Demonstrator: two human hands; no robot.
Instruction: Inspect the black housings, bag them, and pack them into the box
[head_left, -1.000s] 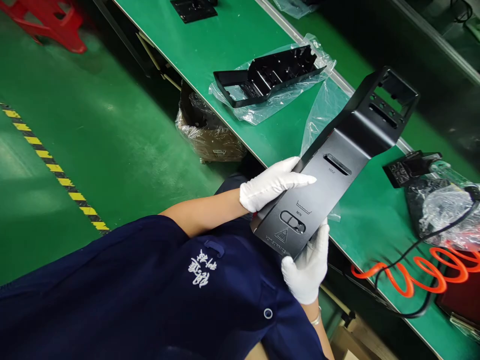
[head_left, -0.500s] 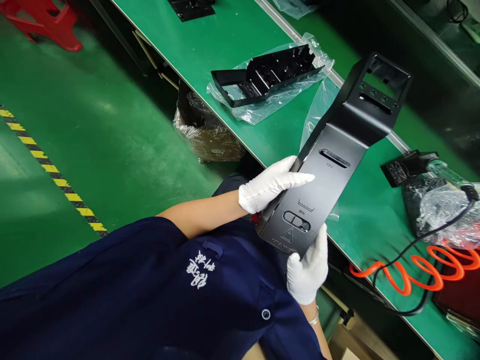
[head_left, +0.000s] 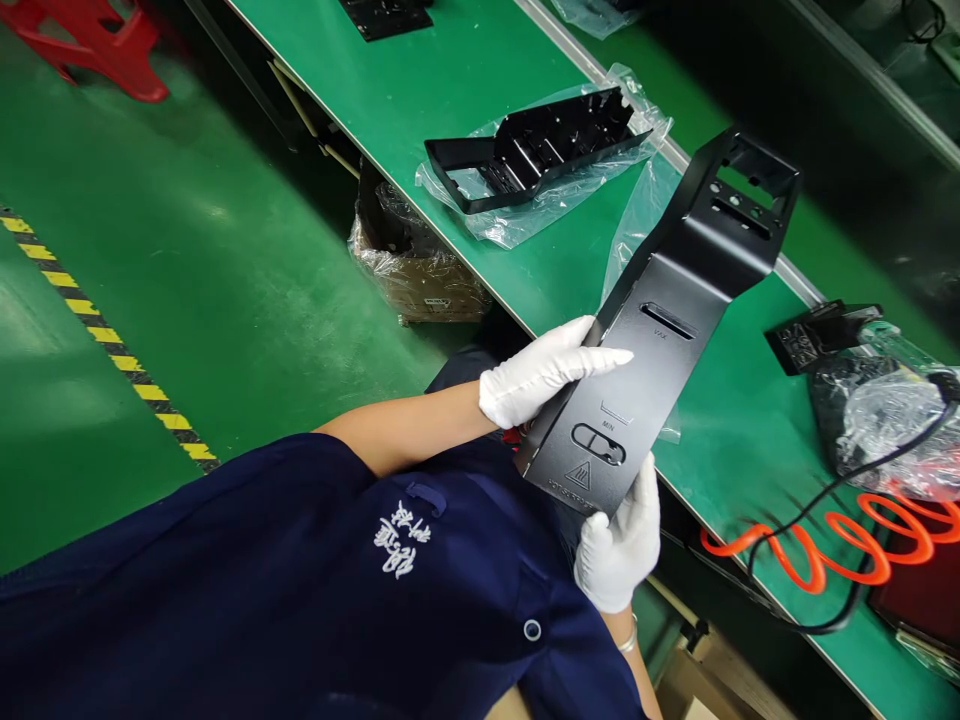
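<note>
Shifting black housing (head_left: 649,385) | far end lower in view than 0.5s ago | grip: left hand (head_left: 534,372), right hand (head_left: 621,548) clasping it

Factory workshop: long green workbench (head_left: 450,85), yellow-black floor tape (head_left: 112,347), coiled orange hose (head_left: 729,549), black casing (head_left: 566,145) on plastic film (head_left: 510,228).

red stool (head_left: 124,55) | striped floor tape (head_left: 110,340) | orange coiled hose (head_left: 866,576)

Two long housings (head_left: 652,370) (head_left: 536,150), one stool (head_left: 127,50) and one coiled hose (head_left: 870,577) show.
</note>
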